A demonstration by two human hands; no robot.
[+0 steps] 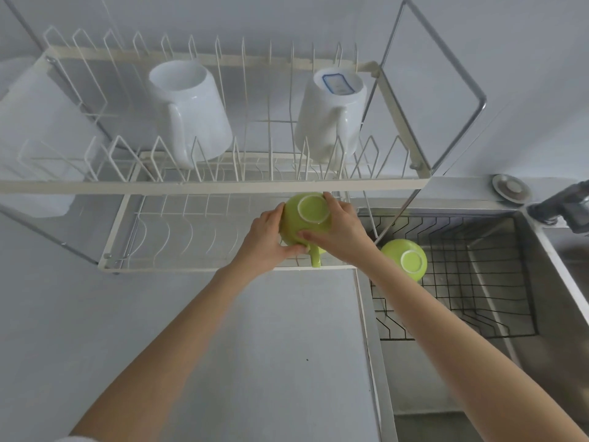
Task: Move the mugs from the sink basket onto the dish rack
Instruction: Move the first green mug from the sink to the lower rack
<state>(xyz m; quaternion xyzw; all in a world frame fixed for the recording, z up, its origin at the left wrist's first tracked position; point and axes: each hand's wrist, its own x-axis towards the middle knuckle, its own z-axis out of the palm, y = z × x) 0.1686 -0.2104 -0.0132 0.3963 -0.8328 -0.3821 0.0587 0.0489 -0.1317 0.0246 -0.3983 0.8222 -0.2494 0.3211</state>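
Observation:
A green mug (306,215) is held upside down over the right end of the dish rack's lower tier (191,231), its handle pointing toward me. My left hand (266,239) grips its left side and my right hand (341,232) grips its right side and top. A second green mug (404,258) lies upside down in the black wire sink basket (478,282), at its left end. Two white mugs (191,106) (331,113) stand upside down on the white rack's upper tier (223,183).
A steel sink (541,314) surrounds the basket, with a faucet (564,208) and a round drain stopper (510,188) at the right. A grey counter (271,346) stretches in front of the rack. A white container (38,122) sits behind the rack's left end.

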